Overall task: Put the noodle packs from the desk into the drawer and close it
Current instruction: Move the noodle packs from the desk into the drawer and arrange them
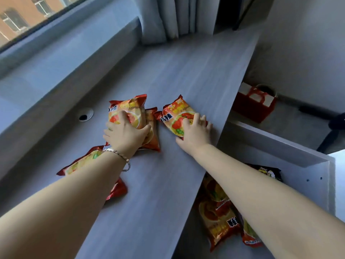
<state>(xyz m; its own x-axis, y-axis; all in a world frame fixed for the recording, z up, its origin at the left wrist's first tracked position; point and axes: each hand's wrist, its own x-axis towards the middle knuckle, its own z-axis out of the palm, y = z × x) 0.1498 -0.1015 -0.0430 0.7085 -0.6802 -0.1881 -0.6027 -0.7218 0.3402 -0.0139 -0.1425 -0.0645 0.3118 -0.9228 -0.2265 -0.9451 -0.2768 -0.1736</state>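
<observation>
Evidently both hands were closing on packs at once, and the sound way was to pinch each by its body, lift clear of the neighbours, then swing right over the open drawer (291,156), where several packs already lay. The left hand (125,135), palm down with arm outstretched, had its fingers (123,116) curled over the top pack (128,113) of a small pile on the table (168,184). The right hand (195,133) lay spread on a separate pack (177,116) near the table's edge, its grip not yet plainly closed.
</observation>
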